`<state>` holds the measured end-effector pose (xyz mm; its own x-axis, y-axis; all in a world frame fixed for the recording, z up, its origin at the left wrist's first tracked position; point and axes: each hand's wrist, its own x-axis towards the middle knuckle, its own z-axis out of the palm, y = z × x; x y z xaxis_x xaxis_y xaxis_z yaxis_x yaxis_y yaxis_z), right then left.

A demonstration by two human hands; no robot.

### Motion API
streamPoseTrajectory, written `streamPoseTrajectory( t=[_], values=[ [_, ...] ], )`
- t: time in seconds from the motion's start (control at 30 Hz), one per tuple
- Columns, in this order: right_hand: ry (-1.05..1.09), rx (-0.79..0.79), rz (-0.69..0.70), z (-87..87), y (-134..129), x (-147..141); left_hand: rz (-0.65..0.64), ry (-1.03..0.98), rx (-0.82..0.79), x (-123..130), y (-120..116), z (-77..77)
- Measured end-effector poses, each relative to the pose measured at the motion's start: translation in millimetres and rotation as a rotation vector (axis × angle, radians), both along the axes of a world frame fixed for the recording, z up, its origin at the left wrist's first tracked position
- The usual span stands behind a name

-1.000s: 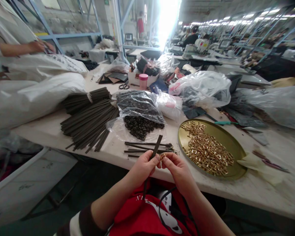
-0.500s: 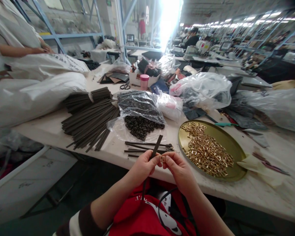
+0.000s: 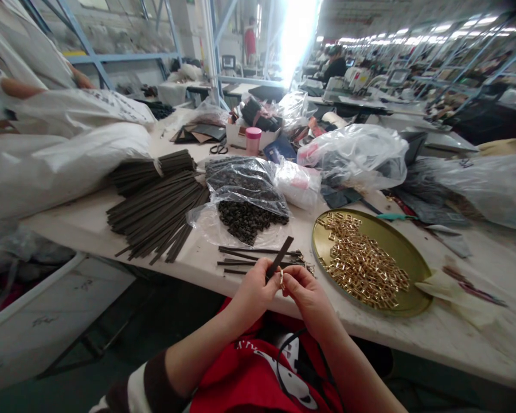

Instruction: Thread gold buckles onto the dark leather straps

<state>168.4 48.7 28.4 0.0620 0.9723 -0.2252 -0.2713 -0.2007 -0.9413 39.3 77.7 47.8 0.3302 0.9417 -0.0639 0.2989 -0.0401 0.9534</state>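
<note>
My left hand (image 3: 260,287) is closed on a dark flat strap (image 3: 280,257), whose free end sticks up and to the right past the fingers. Between the fingertips of both hands sits a small gold buckle (image 3: 282,280), seen nearly edge-on. The thumb and fingers of my right hand (image 3: 301,288) pinch this buckle from the right. Just behind my hands, several dark straps (image 3: 241,258) lie on the table, with gold pieces at their right ends. To the right, a round gold-coloured tray (image 3: 413,269) bears a heap of gold buckles (image 3: 365,264).
A fanned bundle of dark straps (image 3: 155,212) lies on the left of the table (image 3: 90,223). Behind my hands, a clear bag (image 3: 249,183) spills small black pieces (image 3: 245,221). Scissors (image 3: 218,149) and a pink-lidded jar (image 3: 253,141) stand farther back. Another person (image 3: 26,51) is at the far left.
The gold buckle has turned from facing me to nearly edge-on. The strap end has tilted farther right, and my hands have drawn slightly closer together.
</note>
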Motion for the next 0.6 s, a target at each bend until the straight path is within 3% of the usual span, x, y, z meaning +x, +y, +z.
streamPoseTrajectory(
  t=[0.13,0.27,0.37,0.6],
  values=[
    [0.192,-0.047,-0.003,1.2,3.5,2.7,-0.049,0.141,0.041,4.8,2.7,11.2],
    [0.284,-0.074,-0.056,8.3,4.9,8.4,-0.146,0.035,0.053,0.8,6.1,17.4],
    [0.293,-0.011,-0.133,13.0,3.9,12.7,-0.201,-0.011,-0.016,-10.0,7.2,12.4],
    [0.180,0.117,-0.158,9.1,3.5,11.5,-0.275,0.064,-0.110,-26.4,2.3,0.5]
  ],
)
